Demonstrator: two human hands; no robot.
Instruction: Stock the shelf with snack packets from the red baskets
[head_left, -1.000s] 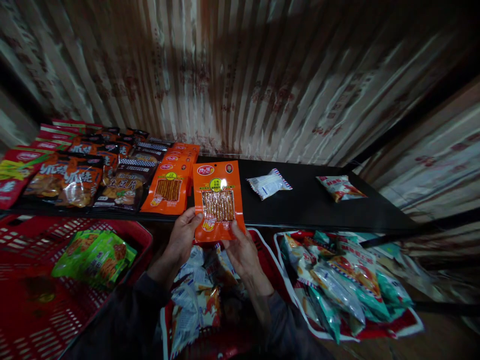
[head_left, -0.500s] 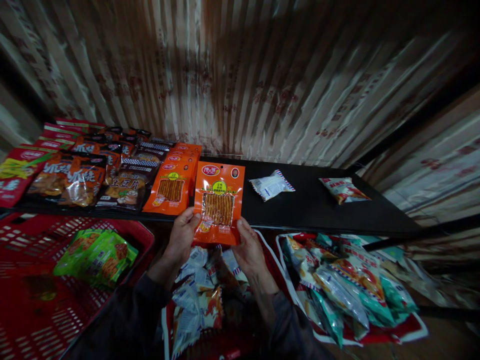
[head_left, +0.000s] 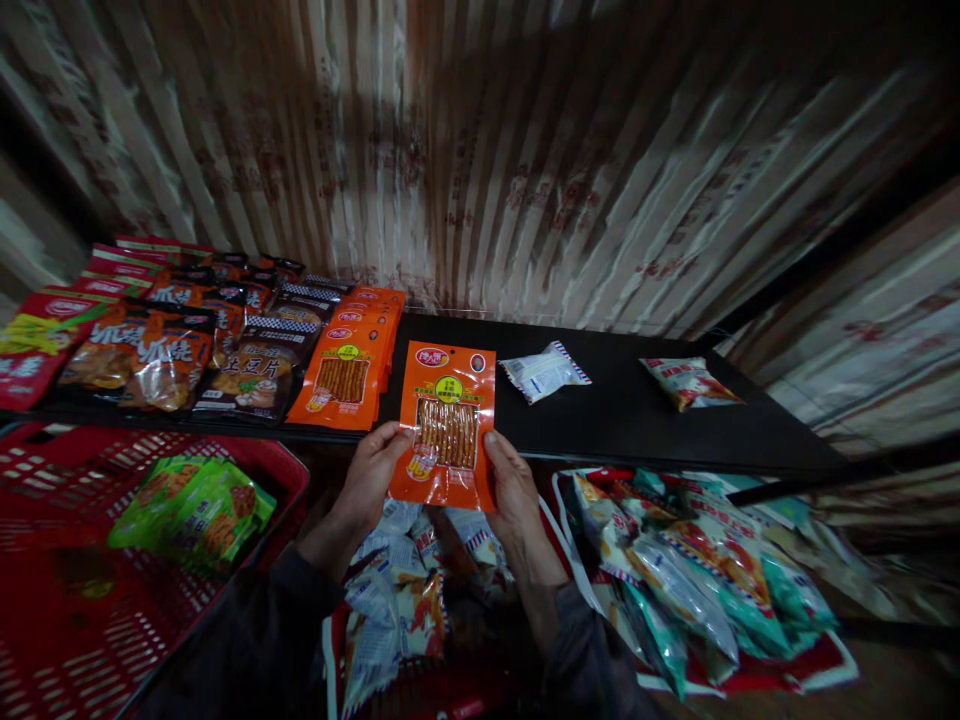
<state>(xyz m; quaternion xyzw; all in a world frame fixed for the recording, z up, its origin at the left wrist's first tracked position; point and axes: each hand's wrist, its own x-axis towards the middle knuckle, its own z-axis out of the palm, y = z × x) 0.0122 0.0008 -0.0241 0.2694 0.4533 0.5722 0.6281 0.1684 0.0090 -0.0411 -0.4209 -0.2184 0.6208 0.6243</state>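
An orange snack packet [head_left: 448, 430] with a window showing brown sticks is held upright between both hands, at the front edge of the black shelf [head_left: 592, 420]. My left hand [head_left: 369, 480] grips its lower left edge, thumb on the front. On its lower right edge my right hand [head_left: 517, 490] is closed the same way. Just left of it, a row of matching orange packets [head_left: 341, 375] lies overlapped on the shelf. To its right lie a small white packet [head_left: 545, 372] and, farther off, a red and white packet [head_left: 688, 383].
Dark brown bags [head_left: 251, 370], orange and black bags [head_left: 169, 355] and red bags [head_left: 45, 340] fill the shelf's left end. Below stand a red basket [head_left: 45, 600] with green packets [head_left: 199, 510] and a white-rimmed basket [head_left: 851, 665] of snack bags. A shelf post [head_left: 795, 265] slants at right.
Both hands have brought the orange packet slightly down and to the right, away from the row of matching packets. The things on the shelf look the same.
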